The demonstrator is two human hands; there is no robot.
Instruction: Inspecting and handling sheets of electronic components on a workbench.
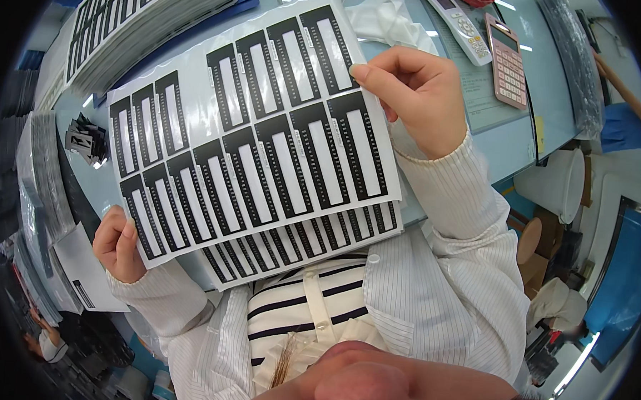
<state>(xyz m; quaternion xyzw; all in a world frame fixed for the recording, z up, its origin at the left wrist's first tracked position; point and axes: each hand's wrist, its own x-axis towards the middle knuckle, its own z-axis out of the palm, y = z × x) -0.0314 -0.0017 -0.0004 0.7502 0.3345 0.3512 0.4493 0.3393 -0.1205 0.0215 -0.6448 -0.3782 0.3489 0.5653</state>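
Head view: light table (553,117) mostly covered; printed sheet (265,147) held tilted above its near edge, in front of the torso, two rows of black label frames facing up. Lower sheet (304,246) pokes out under its near edge, one row showing. Stack of similar sheets (153,28) far left.

Right hand (425,94) pinches the right edge near the far corner, thumb on top, other fingers curled. Left hand (118,245) grips the near left corner, thumb on top.

Handling, my judgement: hold by the white margins, thumbs off the black frames; even, light tension so the sheet doesn't bow or crease; tilt it to shift glare when checking rows. Bare patch (196,98) in the upper row deserves a look. Lower sheet probably needs squaring up or separating cleanly, no dragging.

Hard to see: left fingertips behind the sheet; how many layers lie beneath, can't tell; whether either hand also catches the lower sheet, unclear. Stack cut by the top rim. Small black pieces (86,138) left of the sheet, too jumbled to count. Fine print on labels too small.
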